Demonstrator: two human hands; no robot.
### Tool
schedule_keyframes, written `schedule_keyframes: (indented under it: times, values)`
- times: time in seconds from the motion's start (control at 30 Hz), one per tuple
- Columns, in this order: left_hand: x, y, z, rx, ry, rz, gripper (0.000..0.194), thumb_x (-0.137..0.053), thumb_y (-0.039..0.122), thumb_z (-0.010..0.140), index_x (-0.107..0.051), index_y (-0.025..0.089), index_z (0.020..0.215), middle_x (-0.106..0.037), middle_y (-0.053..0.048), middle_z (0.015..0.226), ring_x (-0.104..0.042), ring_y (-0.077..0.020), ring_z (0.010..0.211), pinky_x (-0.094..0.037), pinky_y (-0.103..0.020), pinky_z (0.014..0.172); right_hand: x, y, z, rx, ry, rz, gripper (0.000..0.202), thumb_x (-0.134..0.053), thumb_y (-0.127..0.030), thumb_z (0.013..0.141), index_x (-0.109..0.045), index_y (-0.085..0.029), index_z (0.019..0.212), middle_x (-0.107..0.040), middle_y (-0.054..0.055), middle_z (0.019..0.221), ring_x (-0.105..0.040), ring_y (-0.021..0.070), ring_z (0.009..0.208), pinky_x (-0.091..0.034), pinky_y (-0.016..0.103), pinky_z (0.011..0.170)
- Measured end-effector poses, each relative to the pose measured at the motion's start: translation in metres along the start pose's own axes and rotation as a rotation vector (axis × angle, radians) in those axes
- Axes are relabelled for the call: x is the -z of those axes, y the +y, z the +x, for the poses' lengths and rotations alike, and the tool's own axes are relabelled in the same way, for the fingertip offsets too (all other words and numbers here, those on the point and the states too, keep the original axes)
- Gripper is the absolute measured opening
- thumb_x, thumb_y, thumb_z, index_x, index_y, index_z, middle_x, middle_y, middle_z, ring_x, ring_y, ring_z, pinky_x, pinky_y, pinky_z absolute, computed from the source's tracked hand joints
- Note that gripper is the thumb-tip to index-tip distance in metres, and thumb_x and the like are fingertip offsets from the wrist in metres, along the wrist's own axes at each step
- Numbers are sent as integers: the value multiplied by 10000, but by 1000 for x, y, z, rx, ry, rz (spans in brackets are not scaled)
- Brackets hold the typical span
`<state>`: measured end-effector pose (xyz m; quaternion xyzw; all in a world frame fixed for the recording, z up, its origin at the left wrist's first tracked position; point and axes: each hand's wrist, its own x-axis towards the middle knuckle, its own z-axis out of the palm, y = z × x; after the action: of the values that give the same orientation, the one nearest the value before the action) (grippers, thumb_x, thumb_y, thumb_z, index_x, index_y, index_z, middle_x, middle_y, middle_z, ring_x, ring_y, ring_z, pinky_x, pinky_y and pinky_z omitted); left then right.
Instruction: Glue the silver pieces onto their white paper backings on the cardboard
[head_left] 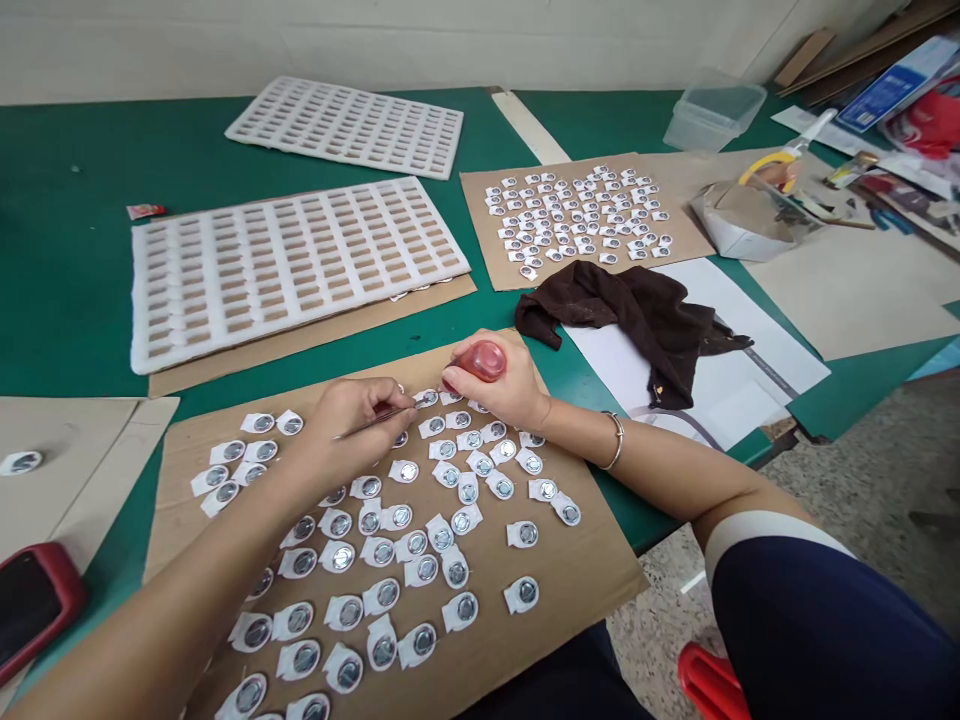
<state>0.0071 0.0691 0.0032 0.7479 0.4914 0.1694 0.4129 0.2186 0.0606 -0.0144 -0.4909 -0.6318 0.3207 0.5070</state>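
Observation:
My left hand (364,418) is closed on thin metal tweezers (375,422), whose tip reaches a small round silver piece on a white tab (426,398). Close by on the right, my right hand (517,385) wraps around a small red squeeze bottle (481,362), its rounded end facing up; the nozzle is hidden. Beneath both hands lies a brown cardboard sheet (577,580) carrying many more of these silver discs on white tabs, such as one near the front (460,610). My arm and fingers cover some of them.
White slotted foam trays (300,270) (349,125) lie at the back left. A second cardboard (487,190) holds more discs. To its right are a dark brown cloth (622,310), a container with scissors (750,220) and a clear tub (712,110). A red-cased phone (64,590) sits far left.

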Motion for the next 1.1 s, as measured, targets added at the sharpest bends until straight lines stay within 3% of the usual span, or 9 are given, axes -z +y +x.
schedule_keyframes:
  times: [0.5, 0.9, 1.1]
  values:
    - [0, 0, -4, -10, -14, 2, 199, -590, 359, 814, -665, 182, 760, -670, -14, 692, -562, -146, 607, -415, -268, 563, -1, 2, -2, 54, -16, -12, 312, -736, -474, 719, -606, -199, 787, -662, 25, 819, -636, 164, 765, -526, 339, 780]
    - [-4, -4, -5, -24, 12, -22, 188, -606, 351, 825, -660, 183, 760, -668, -9, 698, -557, -135, 598, -407, -252, 542, -4, 7, -4, 335, -16, -12, 190, -739, -303, 757, -569, -218, 762, -659, 2, 734, -622, 158, 711, -535, 330, 698]
    - [-5, -4, -4, -24, 32, -15, 188, -618, 343, 814, -650, 184, 720, -654, -1, 667, -543, -127, 580, -395, -249, 533, -3, 7, -5, 296, -28, -63, 200, -727, -346, 765, -568, -225, 775, -660, 13, 756, -632, 171, 725, -550, 361, 716]
